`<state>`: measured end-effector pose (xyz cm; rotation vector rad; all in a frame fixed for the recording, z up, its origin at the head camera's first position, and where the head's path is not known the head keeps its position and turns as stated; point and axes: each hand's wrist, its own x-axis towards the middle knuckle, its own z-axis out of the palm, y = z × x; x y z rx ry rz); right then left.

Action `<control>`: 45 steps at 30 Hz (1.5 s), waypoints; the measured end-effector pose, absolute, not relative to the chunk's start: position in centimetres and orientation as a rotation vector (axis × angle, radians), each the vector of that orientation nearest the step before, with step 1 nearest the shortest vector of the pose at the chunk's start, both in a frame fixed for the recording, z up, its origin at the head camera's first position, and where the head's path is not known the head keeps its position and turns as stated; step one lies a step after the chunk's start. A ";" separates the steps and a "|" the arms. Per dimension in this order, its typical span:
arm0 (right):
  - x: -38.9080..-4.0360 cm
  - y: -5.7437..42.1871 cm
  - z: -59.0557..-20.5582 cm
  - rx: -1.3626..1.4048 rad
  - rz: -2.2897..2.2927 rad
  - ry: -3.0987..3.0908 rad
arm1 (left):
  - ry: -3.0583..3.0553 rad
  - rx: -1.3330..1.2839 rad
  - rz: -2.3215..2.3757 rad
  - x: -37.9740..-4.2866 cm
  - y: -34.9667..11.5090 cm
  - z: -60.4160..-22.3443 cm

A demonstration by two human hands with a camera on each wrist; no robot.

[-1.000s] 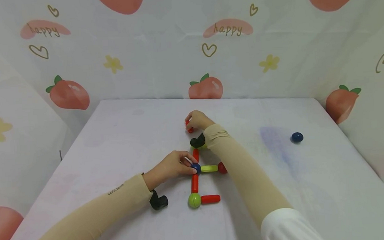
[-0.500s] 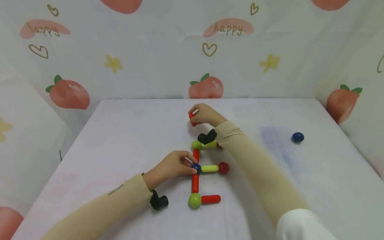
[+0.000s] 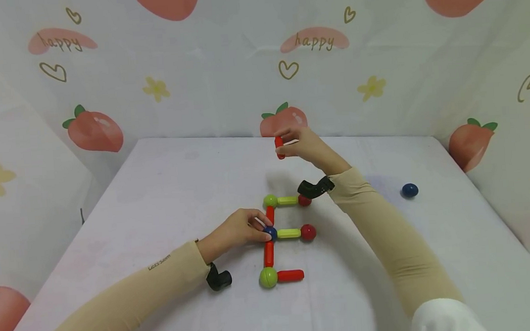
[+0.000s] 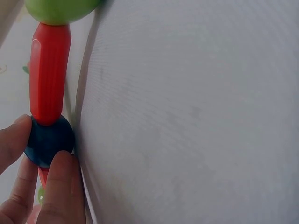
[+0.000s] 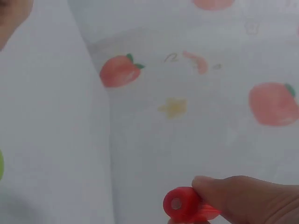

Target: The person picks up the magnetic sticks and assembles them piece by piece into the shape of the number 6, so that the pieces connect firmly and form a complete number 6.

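My left hand pinches a blue ball at the middle of an E-shaped figure of balls and rods on the table. Red rods run from that ball to a near green ball and a far green ball. Two yellow-green rods point right, each ending in a red ball. Another red rod extends from the near green ball with a bare end. Raised above the far part of the table, my right hand pinches a loose red rod between thumb and fingers.
A lone dark blue ball lies at the right of the white table. A patterned cloth hangs behind the table's far edge. Black wrist cameras sit by both sleeve cuffs.
My right hand has lifted the red rod from near the far end of the figure, moving up and to the right. The left hand has stayed on the blue ball.
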<state>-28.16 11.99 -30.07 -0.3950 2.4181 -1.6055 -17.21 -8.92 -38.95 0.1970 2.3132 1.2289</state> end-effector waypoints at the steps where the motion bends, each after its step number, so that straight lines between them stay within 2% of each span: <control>1: -27.8 12.3 -29.8 -0.410 -1.621 2.414 | 2.314 0.199 1.230 -17.2 -8.9 -39.0; 8: -24.8 14.0 -28.4 -0.455 -1.639 2.444 | 2.330 0.221 1.224 -17.2 -9.0 -38.9; 14: -22.8 14.8 -28.8 -0.497 -1.596 2.494 | 2.326 0.219 1.227 -17.2 -9.0 -39.0; 26: -18.5 16.2 -32.9 -0.464 -1.353 2.543 | 2.310 0.206 1.247 -17.0 -8.9 -38.7; 45: -12.8 18.0 -37.7 -0.299 -1.379 2.340 | 2.326 0.212 1.242 -17.1 -9.0 -38.9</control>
